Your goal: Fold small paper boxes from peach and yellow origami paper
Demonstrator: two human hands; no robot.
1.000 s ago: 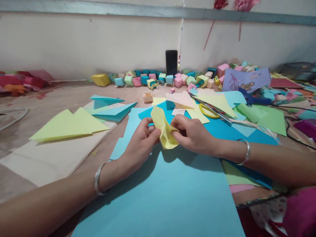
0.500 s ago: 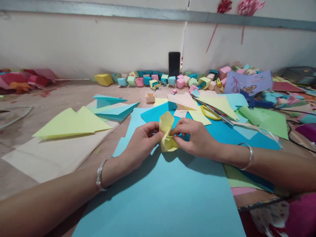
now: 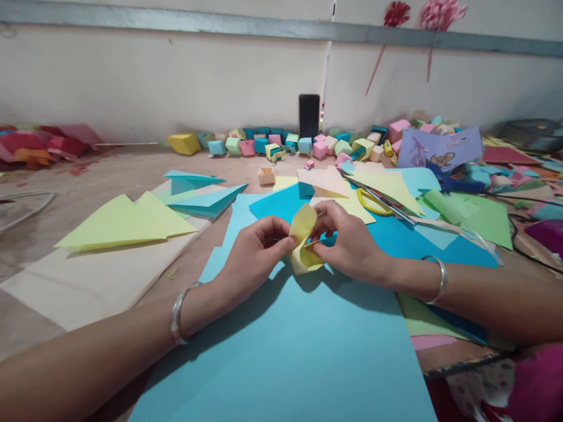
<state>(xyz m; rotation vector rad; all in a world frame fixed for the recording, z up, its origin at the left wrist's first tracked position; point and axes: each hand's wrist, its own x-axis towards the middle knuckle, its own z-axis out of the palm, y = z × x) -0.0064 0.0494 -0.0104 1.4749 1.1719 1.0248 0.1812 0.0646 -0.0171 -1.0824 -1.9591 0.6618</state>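
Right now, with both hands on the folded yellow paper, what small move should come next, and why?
I'd probably let the left hand steady the yellow paper while the right hand presses its creases firmer: the upper flap stands up and the lower part gapes open, so the folds look loose.

No legible text.
We can read no words, numbers or brands, neither on the phone (image 3: 309,116) nor the purple card (image 3: 416,146).
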